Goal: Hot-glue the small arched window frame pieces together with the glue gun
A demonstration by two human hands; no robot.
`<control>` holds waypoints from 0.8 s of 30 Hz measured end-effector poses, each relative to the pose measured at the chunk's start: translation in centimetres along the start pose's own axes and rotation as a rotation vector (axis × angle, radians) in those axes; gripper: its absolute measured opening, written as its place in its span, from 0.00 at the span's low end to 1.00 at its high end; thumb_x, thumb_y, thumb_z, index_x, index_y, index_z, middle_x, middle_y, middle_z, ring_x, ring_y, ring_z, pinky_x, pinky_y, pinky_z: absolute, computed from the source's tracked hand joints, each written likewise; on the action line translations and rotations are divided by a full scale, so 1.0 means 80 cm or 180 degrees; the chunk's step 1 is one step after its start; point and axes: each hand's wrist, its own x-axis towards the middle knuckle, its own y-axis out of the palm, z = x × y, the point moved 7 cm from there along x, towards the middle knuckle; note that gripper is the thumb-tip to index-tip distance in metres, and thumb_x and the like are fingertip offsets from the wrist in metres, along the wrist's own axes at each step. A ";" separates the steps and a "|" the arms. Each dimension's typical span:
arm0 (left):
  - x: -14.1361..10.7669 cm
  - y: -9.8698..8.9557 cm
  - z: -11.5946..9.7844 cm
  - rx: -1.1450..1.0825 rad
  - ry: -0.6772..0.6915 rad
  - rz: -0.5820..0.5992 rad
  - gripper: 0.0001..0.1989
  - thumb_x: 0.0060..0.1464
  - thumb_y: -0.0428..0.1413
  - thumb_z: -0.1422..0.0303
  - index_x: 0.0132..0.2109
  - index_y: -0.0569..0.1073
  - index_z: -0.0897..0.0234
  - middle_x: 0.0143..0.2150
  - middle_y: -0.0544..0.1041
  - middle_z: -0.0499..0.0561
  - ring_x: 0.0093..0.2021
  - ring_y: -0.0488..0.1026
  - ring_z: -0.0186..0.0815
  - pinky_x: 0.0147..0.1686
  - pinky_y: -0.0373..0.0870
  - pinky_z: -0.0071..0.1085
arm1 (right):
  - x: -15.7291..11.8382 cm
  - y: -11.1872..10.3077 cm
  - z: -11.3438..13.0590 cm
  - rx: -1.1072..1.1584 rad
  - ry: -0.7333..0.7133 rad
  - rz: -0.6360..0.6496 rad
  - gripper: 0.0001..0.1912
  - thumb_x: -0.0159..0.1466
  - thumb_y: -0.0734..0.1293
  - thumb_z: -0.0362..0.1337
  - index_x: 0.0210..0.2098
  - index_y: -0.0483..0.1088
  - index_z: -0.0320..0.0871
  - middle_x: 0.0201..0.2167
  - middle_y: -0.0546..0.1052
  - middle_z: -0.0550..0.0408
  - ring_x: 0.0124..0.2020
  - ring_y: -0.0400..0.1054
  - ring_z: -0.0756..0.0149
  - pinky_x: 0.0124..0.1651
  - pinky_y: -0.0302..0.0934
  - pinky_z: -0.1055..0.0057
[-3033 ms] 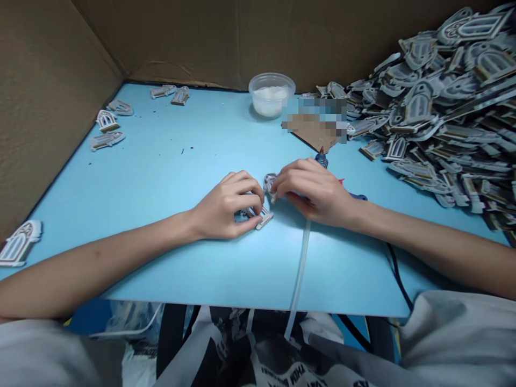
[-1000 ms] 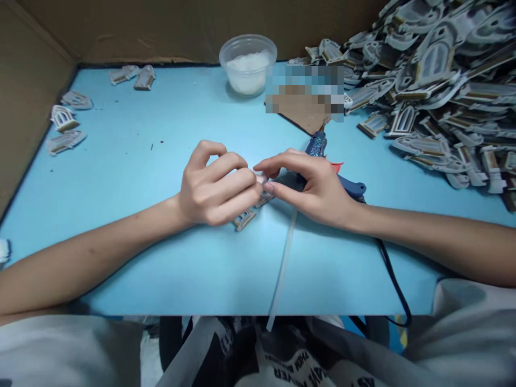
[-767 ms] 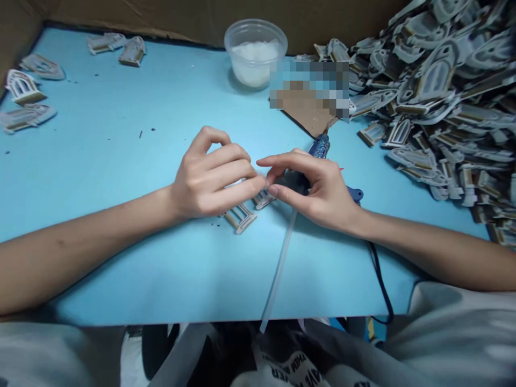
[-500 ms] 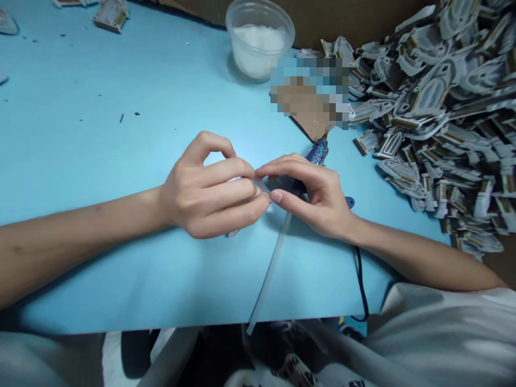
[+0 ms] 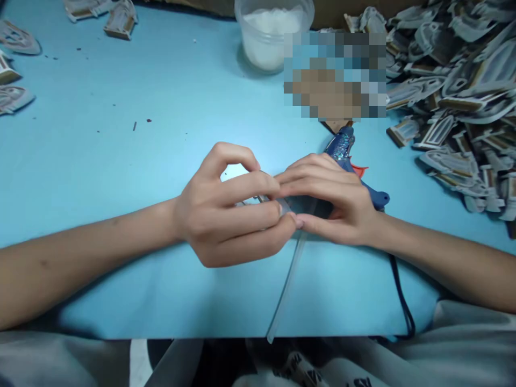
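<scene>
My left hand [image 5: 228, 209] is shut on a small arched window piece of card and foam [image 5: 262, 200], mostly hidden by its fingers. My right hand [image 5: 334, 199] curls beside it, its fingertips meeting my left fingers at the piece. Under and behind my right hand lies a blue hot glue gun [image 5: 342, 146] with a glittery section and an orange-red trigger. A long translucent glue stick [image 5: 285, 290] runs from beneath my hands toward the table's near edge. A black cord [image 5: 400, 293] trails from the gun.
A large heap of similar window pieces [image 5: 451, 91] fills the right side. Several loose pieces [image 5: 121, 19] lie at the top left on the blue tabletop [image 5: 100, 161]. A plastic tub of white material [image 5: 274, 37] stands at the back, beside a pixelated patch [image 5: 334, 75] over brown card.
The view has tilted down and moved closer. My left hand has closed over the window pieces that lay visible below it, and my hands have come together.
</scene>
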 end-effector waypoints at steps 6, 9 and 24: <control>-0.003 0.002 -0.001 -0.0022 0.0003 0.0091 0.04 0.69 0.63 0.65 0.46 0.78 0.46 0.36 0.85 0.39 0.37 0.83 0.34 0.47 0.75 0.48 | 0.005 -0.001 -0.001 0.0248 -0.0062 -0.0042 0.09 0.77 0.74 0.45 0.52 0.82 0.49 0.46 0.88 0.50 0.47 0.83 0.57 0.51 0.72 0.55; -0.008 0.002 -0.002 0.0514 0.0070 -0.0073 0.04 0.71 0.62 0.66 0.48 0.78 0.47 0.41 0.88 0.38 0.42 0.85 0.35 0.50 0.76 0.46 | 0.005 -0.006 -0.001 0.0433 -0.0106 -0.0280 0.06 0.76 0.76 0.42 0.50 0.83 0.49 0.45 0.88 0.51 0.46 0.83 0.58 0.50 0.74 0.56; -0.001 -0.002 -0.016 0.0471 0.0283 -0.0675 0.11 0.69 0.65 0.69 0.36 0.78 0.53 0.32 0.83 0.36 0.39 0.85 0.32 0.46 0.78 0.45 | 0.000 -0.001 -0.009 0.0168 0.0393 -0.0039 0.15 0.80 0.70 0.49 0.58 0.83 0.52 0.42 0.86 0.51 0.44 0.81 0.55 0.51 0.75 0.52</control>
